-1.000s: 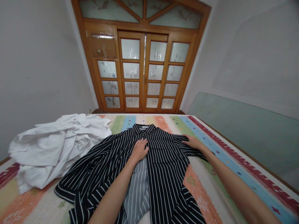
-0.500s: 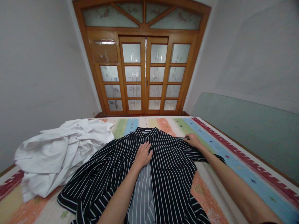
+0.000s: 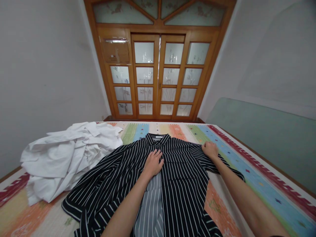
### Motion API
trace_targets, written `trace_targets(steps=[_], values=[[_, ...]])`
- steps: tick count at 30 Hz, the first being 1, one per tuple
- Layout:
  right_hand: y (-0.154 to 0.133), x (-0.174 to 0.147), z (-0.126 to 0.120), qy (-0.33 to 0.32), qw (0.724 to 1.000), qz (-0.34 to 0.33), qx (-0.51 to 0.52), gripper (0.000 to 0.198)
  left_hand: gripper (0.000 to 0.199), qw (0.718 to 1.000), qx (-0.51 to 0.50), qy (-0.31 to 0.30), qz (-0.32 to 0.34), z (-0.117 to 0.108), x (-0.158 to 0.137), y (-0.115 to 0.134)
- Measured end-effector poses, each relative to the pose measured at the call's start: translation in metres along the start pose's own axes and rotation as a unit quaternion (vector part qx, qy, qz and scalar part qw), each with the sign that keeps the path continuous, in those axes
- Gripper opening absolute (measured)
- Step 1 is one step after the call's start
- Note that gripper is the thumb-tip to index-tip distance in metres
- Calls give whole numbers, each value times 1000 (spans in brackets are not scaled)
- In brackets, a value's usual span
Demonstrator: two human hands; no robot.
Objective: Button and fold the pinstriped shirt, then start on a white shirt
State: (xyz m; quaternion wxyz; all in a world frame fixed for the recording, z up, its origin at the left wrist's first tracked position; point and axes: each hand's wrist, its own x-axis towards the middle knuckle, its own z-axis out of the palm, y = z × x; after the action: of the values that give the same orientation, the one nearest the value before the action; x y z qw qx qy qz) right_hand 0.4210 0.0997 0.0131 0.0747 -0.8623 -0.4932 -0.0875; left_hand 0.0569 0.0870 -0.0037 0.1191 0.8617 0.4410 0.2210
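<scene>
A black shirt with white stripes (image 3: 182,171) lies spread out, its collar toward the doors and its front partly open over a greyer inner side. My left hand (image 3: 153,163) rests flat on the chest below the collar, fingers stretched out. Over on the right-hand sleeve, near the shoulder, my right hand (image 3: 210,149) is closed, its fingers curled down on the fabric. Its fingertips are hidden behind the knuckles. The sleeve (image 3: 230,169) runs on under my right forearm.
To the left lies a crumpled heap of white cloth (image 3: 71,154), touching the striped shirt. Beneath everything is a colourful striped cover (image 3: 223,200). A pale green panel (image 3: 261,131) stands along the right side. Wooden doors with glass panes (image 3: 158,75) close off the far end.
My right hand has turned and closed more, and the sleeve's raised upper edge now lies flatter. My left hand stays on the chest. The whole view has shifted slightly.
</scene>
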Motion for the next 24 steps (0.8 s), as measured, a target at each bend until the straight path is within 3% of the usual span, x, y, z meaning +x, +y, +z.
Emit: trace_targets(steps=[5, 10, 17, 20, 24], values=[[-19, 2, -3, 43, 998, 37, 26, 33, 45, 1000, 6, 0, 6, 0, 0, 0], [-63, 7, -3, 21, 975, -171, 140, 38, 45, 1000, 4, -5, 14, 0, 0, -1], [-126, -16, 18, -41, 925, -336, 173, 57, 44, 999, 30, -15, 21, -1, 0, 0], [-134, -31, 23, -87, 933, -329, 119, 60, 44, 999, 34, -14, 23, -2, 0, 1], [-135, -44, 21, -109, 957, -265, 52, 59, 43, 999, 30, -12, 20, -3, 0, 1]])
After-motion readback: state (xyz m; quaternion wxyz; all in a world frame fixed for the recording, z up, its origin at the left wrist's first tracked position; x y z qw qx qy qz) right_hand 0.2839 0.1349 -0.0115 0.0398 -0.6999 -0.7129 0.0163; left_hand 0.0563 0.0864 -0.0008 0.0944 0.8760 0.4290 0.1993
